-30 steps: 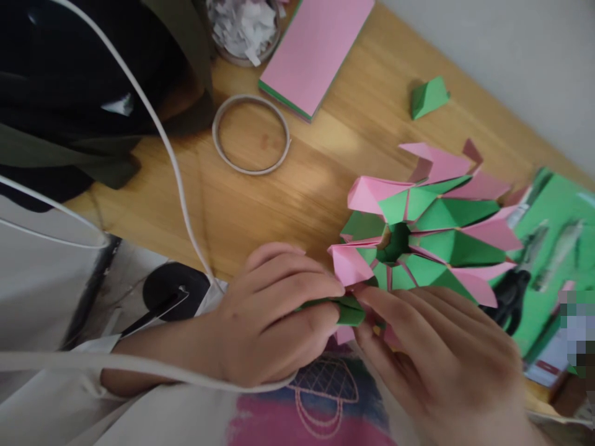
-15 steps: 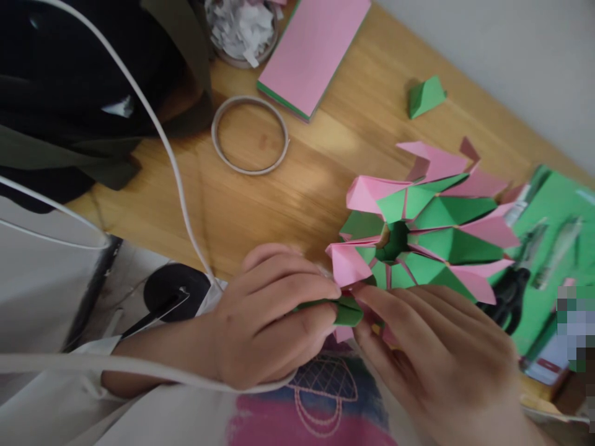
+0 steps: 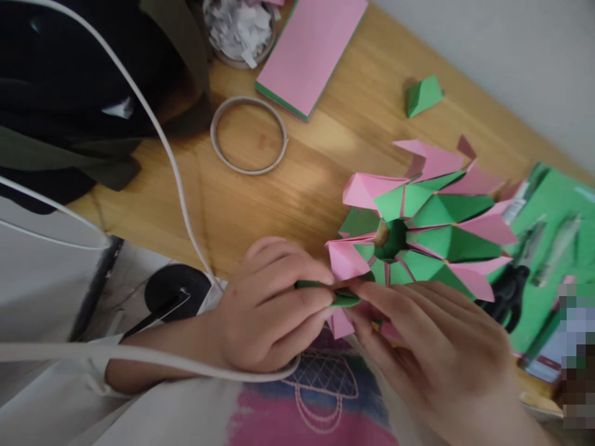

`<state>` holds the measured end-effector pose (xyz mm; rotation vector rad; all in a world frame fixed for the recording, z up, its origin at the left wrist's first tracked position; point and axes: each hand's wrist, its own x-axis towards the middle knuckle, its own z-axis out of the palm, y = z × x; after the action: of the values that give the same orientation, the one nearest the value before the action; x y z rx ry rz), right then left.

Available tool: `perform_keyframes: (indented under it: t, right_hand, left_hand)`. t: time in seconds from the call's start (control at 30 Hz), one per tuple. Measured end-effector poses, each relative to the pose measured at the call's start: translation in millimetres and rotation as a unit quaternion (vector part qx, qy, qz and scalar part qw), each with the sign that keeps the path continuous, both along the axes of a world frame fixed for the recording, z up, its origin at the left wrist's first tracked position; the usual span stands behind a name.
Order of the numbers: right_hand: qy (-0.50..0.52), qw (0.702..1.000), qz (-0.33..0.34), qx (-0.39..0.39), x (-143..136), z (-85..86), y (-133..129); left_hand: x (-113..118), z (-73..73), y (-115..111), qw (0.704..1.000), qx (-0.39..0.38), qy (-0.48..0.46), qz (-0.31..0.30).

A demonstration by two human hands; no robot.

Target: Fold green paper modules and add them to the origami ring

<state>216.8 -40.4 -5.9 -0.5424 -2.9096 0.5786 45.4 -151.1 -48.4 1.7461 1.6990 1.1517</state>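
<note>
A ring-shaped paper model (image 3: 469, 248) of green and pink folded units, with a hole at its middle, stands at the table's near edge. My left hand (image 3: 274, 310) is closed on a small green folded paper piece (image 3: 346, 299), pinched between thumb and fingers just in front of the model. My right hand (image 3: 432, 341) is closed too, its thumb and index fingertips meeting at the right end of the same piece, against the model's near side. Pink flaps (image 3: 341, 323) show below the fingers. My hands hide part of the green piece and the model's near side.
A pink and green paper stack (image 3: 311, 56), a ring-shaped roll (image 3: 250, 170) and a tub of white paper scraps (image 3: 242, 31) lie farther back. A green folded unit (image 3: 424, 96) sits near the wall. Scissors (image 3: 511, 291) rest on a green mat (image 3: 567, 248). A white cable (image 3: 171, 148) crosses the left.
My left fingers and the green piece have risen slightly toward the model, and the piece's visible green face looks narrower. More of the pink flap below shows. The right hand has shifted only a little.
</note>
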Motion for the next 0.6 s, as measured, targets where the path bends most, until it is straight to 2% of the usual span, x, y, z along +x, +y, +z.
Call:
perform_keyframes:
  t: [0.17, 0.43, 0.6]
  right_hand:
    - [0.000, 0.999, -0.020, -0.042, 1, -2.5, 2]
    - [0.017, 0.999, -0.022, -0.016, 3, -10.0, 6]
    - [0.018, 0.999, -0.021, -0.030, 2, -13.1, 8]
  left_hand:
    - [1, -1.8, 2, 1.000, -0.005, -0.005, 0.013]
    - [2, -2.1, 3, 1.000, 0.007, 0.004, 0.010]
    - [8, 1.6, 3, 0.999, 0.001, 0.029, 0.042]
